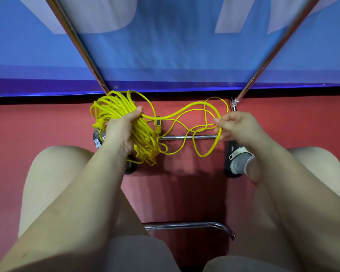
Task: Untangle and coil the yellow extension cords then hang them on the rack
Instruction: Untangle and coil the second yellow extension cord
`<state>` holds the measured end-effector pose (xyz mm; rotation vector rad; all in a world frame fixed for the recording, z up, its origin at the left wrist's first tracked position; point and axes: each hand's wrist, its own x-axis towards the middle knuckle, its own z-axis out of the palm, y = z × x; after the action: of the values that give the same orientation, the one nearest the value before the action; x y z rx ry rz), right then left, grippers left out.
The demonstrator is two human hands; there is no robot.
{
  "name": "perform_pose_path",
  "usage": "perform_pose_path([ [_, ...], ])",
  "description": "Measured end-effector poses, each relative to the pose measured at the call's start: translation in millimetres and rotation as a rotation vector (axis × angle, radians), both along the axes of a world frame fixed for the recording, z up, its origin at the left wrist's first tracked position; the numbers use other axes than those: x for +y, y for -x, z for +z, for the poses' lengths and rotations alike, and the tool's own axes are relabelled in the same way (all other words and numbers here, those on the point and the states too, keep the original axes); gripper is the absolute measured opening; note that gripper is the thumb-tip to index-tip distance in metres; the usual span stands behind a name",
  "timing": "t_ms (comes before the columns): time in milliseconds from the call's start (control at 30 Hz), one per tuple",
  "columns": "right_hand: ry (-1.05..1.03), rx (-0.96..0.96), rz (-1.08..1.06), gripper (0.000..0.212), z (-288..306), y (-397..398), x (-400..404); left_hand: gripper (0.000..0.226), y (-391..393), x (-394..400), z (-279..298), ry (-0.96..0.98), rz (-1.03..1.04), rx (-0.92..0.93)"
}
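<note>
Head view: a red floor (283, 122) fills the lower part of the frame, and a blue banner (165, 46) with pale lettering runs along the top, from ten to two o'clock. Two shiny metal poles of a rack (81, 50) slant down from the upper corners toward the middle, and a horizontal chrome bar (188, 137) lies low between their feet. The person sits with bare knees spread at seven and five o'clock; a grey sock in a sandal (240, 160) shows at about three o'clock.

The left hand (122, 128), just left of centre, has its fingers and thumb wrapped round a thick bundle of coiled yellow extension cord (114, 108). Loose, looping strands (194, 122) trail from the bundle toward three o'clock, crossing over the chrome bar. The right hand (236, 126) pinches one of these strands between thumb and fingertips. A yellow plug (158, 125) hangs just right of the bundle.
</note>
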<state>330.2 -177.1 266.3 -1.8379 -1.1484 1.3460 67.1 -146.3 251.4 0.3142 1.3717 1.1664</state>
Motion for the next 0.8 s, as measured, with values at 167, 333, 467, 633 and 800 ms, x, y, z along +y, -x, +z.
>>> perform_pose_path([
  [167, 0.290, 0.409, -0.117, 0.012, 13.2, 10.2, 4.9, 0.019, -12.6, -6.1, -0.4, -0.021, -0.015, 0.114],
  [333, 0.355, 0.714, -0.203, 0.012, 22.0, 19.4, 9.3, 0.016, -25.5, -11.3, -4.3, -0.032, -0.102, 0.200],
  [467, 0.334, 0.776, -0.277, 0.012, 23.8, 25.9, 11.9, 0.021, -35.3, -15.7, -4.9, -0.036, -0.206, 0.222],
  [633, 0.361, 0.703, -0.329, 0.020, 18.0, 34.6, 13.3, 0.017, -48.0, -21.9, -3.1, -0.082, -0.387, 0.195],
  [800, 0.356, 0.729, -0.425, 0.019, 12.4, 40.5, 14.2, 0.019, -56.9, -28.2, -4.3, -0.150, -0.607, 0.267],
])
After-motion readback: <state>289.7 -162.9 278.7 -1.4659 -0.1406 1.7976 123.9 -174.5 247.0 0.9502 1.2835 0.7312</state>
